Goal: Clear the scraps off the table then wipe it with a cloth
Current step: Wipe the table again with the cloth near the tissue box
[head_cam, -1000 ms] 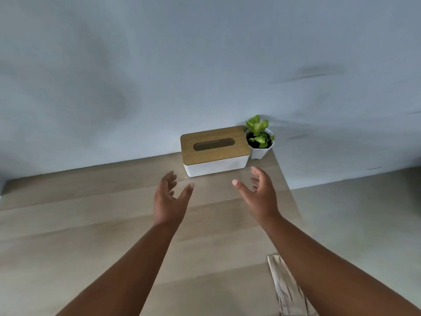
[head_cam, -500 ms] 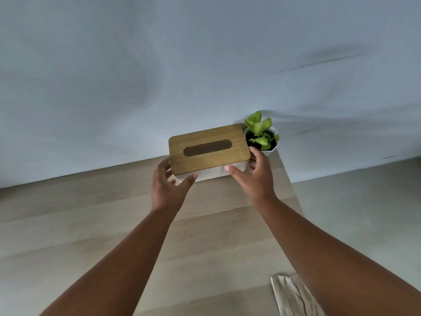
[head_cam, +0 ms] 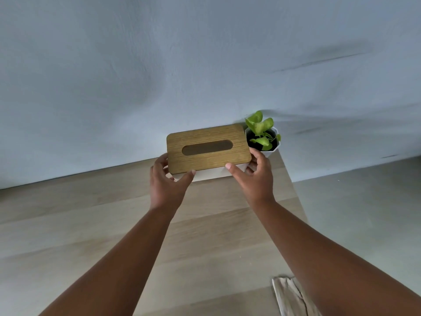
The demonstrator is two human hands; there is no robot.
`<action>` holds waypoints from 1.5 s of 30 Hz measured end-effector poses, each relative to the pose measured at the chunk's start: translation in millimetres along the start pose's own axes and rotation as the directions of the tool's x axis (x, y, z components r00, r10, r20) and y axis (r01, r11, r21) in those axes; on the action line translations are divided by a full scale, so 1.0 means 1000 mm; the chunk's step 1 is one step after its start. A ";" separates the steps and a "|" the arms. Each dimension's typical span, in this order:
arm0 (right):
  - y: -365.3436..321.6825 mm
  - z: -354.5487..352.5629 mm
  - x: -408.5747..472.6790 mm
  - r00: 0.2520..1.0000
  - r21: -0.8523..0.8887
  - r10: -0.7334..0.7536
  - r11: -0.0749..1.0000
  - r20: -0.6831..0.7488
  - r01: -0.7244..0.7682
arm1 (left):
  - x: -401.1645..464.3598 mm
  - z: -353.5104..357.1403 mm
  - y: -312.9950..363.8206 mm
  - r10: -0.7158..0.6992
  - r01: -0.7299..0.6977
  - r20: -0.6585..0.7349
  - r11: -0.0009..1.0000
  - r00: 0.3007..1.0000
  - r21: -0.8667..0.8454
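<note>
Both hands are on the tissue box (head_cam: 208, 153), which sits at the back of the counter (head_cam: 68, 224) against the wall. The left hand (head_cam: 167, 181) grips the box's left end, thumb on the front white wall and fingers curled behind. The right hand (head_cam: 256, 176) grips the right end the same way, thumb on the front just under the wooden lid, fingers wrapped round the far side. The box looks tilted, its front edge raised toward the camera, though whether it has fully left the counter cannot be told.

The potted plant (head_cam: 263, 135) stands just right of the box, almost touching the right hand's fingers. The cloth (head_cam: 290, 295) lies well in front of the box, at the counter's right edge, partly under the right forearm. No scraps are visible anywhere around the box.

The step in hand appears to be moving the box so the surface beneath can be wiped. Next, the 2 hands likely need to carry it level, clear of the plant, then free 1 hand for the cloth.
</note>
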State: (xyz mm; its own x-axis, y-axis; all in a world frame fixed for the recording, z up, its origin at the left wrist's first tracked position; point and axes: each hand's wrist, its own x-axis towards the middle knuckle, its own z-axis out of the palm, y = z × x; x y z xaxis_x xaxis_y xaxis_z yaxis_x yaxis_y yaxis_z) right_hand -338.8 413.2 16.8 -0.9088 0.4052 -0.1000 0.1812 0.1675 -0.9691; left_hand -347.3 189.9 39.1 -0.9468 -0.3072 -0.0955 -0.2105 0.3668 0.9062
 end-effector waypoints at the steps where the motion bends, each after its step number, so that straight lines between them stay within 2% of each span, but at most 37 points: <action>1: -0.002 0.000 -0.002 1.000 0.007 -0.002 1.000 -0.002 0.002 | 0.000 -0.003 0.002 0.003 -0.003 0.001 1.000 1.000 -0.008; 11: -0.024 0.013 -0.028 0.997 -0.024 -0.067 0.997 0.033 0.067 | -0.022 -0.045 0.006 -0.018 0.014 -0.048 0.996 0.999 -0.093; 22: -0.038 0.055 -0.077 0.988 -0.044 -0.123 0.991 0.089 0.128 | -0.040 -0.110 -0.016 -0.041 0.030 -0.113 0.994 0.993 -0.102; 45: -0.057 0.248 -0.174 0.985 -0.066 -0.088 0.993 0.151 0.099 | 0.015 -0.291 -0.111 -0.100 0.090 -0.114 0.992 0.988 -0.090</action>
State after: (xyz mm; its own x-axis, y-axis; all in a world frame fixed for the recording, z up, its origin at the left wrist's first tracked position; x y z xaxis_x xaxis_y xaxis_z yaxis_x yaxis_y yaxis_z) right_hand -284.5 110.6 33.5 -0.9676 0.2482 -0.0471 0.1148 0.2660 -0.9571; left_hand -267.7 -111.1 57.0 -0.8869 -0.4409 -0.1383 -0.2725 0.2574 0.9271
